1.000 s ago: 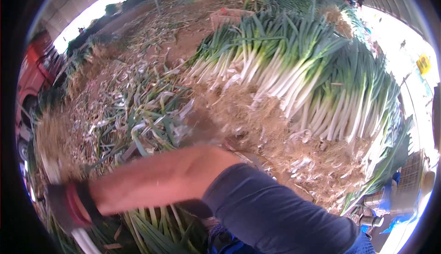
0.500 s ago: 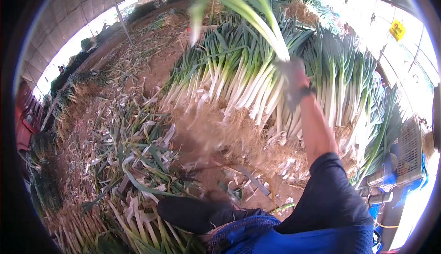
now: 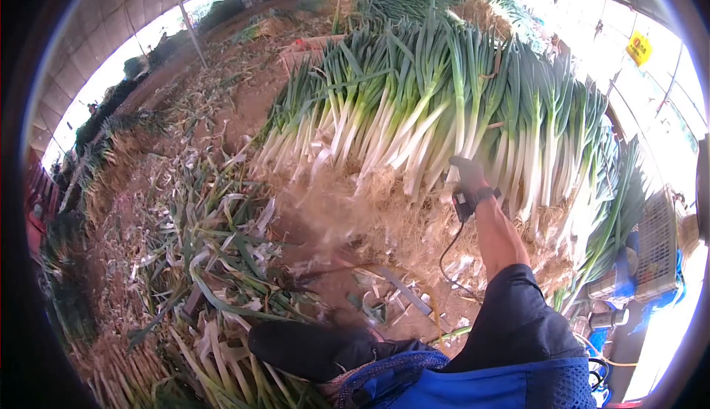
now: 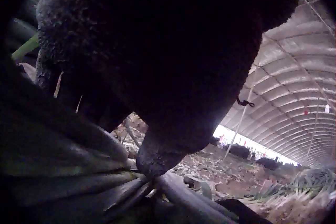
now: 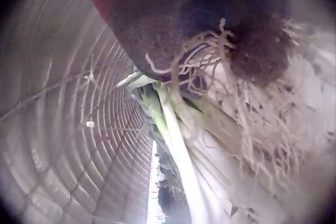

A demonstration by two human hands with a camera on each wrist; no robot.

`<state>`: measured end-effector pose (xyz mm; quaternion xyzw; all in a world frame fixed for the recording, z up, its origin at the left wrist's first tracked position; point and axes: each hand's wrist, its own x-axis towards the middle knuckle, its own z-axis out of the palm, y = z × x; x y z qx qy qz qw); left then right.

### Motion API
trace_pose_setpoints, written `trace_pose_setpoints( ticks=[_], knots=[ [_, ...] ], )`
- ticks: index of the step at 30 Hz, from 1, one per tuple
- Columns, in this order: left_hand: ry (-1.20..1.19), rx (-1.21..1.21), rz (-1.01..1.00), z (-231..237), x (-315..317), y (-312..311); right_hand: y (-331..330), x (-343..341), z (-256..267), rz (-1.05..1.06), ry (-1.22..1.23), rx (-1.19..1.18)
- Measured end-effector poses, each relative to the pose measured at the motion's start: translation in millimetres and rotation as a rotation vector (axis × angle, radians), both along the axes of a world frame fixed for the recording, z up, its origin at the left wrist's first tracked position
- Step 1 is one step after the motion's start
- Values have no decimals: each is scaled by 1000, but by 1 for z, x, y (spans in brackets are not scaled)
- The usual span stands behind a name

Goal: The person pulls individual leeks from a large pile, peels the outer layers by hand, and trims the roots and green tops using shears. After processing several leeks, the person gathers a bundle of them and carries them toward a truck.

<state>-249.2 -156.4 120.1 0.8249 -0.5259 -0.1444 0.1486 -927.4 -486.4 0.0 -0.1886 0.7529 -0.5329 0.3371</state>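
My gloved right hand (image 3: 472, 176) is at the lower, white end of a heaped row of leeks (image 3: 384, 128). In the right wrist view, pale roots (image 5: 223, 66) curl over the dark glove (image 5: 173, 24), with a white leek stalk (image 5: 181, 155) running away below. The fingers hold the root end. My left hand is hidden in the head view. Close up in the left wrist view, the dark-gloved left hand (image 4: 157, 77) points down, one fingertip (image 4: 155, 161) on leek stalks (image 4: 79, 176); its grip is too dark to tell.
Loose leaves and peelings (image 3: 222, 231) cover the ground at left, with more leeks (image 3: 222, 357) nearby. A flat metal strip (image 3: 405, 291) lies before me. A cable (image 3: 444, 257) hangs from the right wrist. Crates (image 3: 654, 246) stand at right.
My right arm has swung from the lower left across to the leek row. The raised leeks it carried half a second ago have come down onto the row.
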Motion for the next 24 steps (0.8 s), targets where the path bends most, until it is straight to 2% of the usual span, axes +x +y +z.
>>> trace_pose_setpoints(
  ticks=[2, 3, 4, 5, 7, 10, 11, 12, 13, 14, 16, 18, 20, 22, 24],
  knots=[
    [5, 9, 32, -2, 10, 7, -8, -1, -4, 10, -5, -30],
    [4, 12, 52, -3, 17, 12, -15, -5, -12, 83, 181, -51],
    [8, 14, 70, -4, 24, 17, -28, -33, -45, 202, 691, 136],
    [9, 14, 105, -6, 35, 26, -35, -33, -48, 277, 930, 220],
    [21, 21, 199, -9, 61, 58, -46, -37, -39, 372, 1092, 250],
    [70, 6, 336, -11, 83, 93, -72, 8, -15, 530, 1002, 104],
    [162, -31, 387, 3, 72, 77, -79, 38, -5, 595, 916, 45],
    [77, -99, 392, -14, 81, 79, -83, 79, 0, 688, 797, -15],
    [118, -68, 384, -11, 82, 69, -81, 121, 12, 772, 724, -63],
    [168, -56, 358, -13, 84, 55, -84, 157, 11, 884, 510, -140],
    [12, -57, 301, -42, 99, 49, -55, 272, 47, 1084, 432, -223],
    [7, -32, 291, -65, 107, 32, -24, 384, 70, 1296, 430, -283],
    [1, -9, 293, -76, 104, 17, -2, 468, 59, 1529, 464, -383],
    [-26, 8, 313, -83, 101, 3, 19, 532, 22, 1657, 433, -333],
    [-124, 63, 380, -97, 106, -5, 67, 583, 23, 1779, 319, -252]
  ],
)
